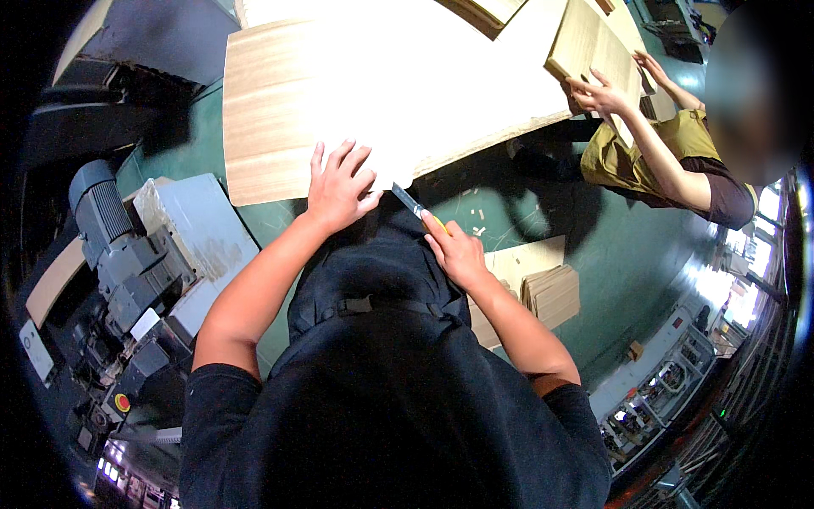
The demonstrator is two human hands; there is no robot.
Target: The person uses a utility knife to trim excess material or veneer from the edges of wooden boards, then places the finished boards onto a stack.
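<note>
My left hand [339, 187] lies flat with fingers spread on the near edge of a large light wooden veneer sheet [280, 110]. My right hand [454, 250] grips a utility knife [411, 204] with a yellow body, its blade tip at the sheet's near edge, just right of my left hand. My dark clothing and a black strap fill the lower middle of the view.
A grey machine with a motor [119, 246] and a red button stands at the left. A co-worker at the upper right handles a stack of wooden boards [593, 42]. Smaller veneer pieces [551, 293] lie on the green floor at the right.
</note>
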